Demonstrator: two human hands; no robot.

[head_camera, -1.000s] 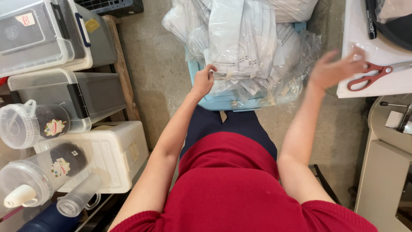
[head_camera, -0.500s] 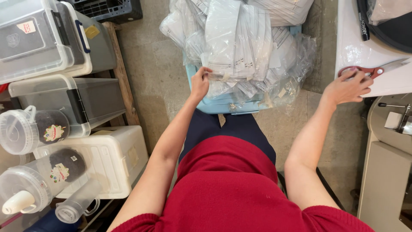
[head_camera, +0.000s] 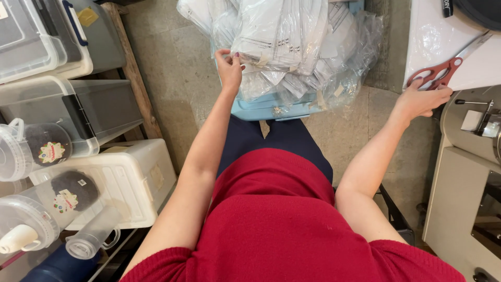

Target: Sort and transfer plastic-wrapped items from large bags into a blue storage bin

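Stone-tile floor [head_camera: 172, 73], seen from above; person seated in red top, dark trousers. Landmark: pale blue bin [head_camera: 261, 108] on the floor just past the knees, heaped with clear plastic bags [head_camera: 292, 47] holding white contents. The heap spills over the bin's rim on all visible sides; its top is cut off by the frame edge.

Left hand [head_camera: 229, 68]: arm stretched nearly straight forward, forearm running up from the lap to the bin's left near corner. Fingers curled, thumb and fingertips pinched narrow on the edge of one bag at the heap's left side. Which bag exactly is hard to tell; the layers overlap and glare.

Right hand [head_camera: 420, 99]: arm reaching out to the right of the bin, elbow bent, wrist cocked back. Fingers rest at the red handles of scissors [head_camera: 443, 70], which lie on a white tabletop [head_camera: 433, 36] to the right of the bin, blades pointing away and to the right. Fingertips touch the handle loops; whether any finger passes through a loop cannot be told, so the grip there is unclear. Hand looks loosely curled, not clamped.

Left of the bin: wooden shelving [head_camera: 133, 78] with lidded plastic tubs [head_camera: 52, 47], a white box [head_camera: 120, 177], and clear jugs [head_camera: 36, 151] with dark contents, partly cut off. Right of the bin, below the tabletop: beige metal machine [head_camera: 469, 177], only partly in view, kind unclear.
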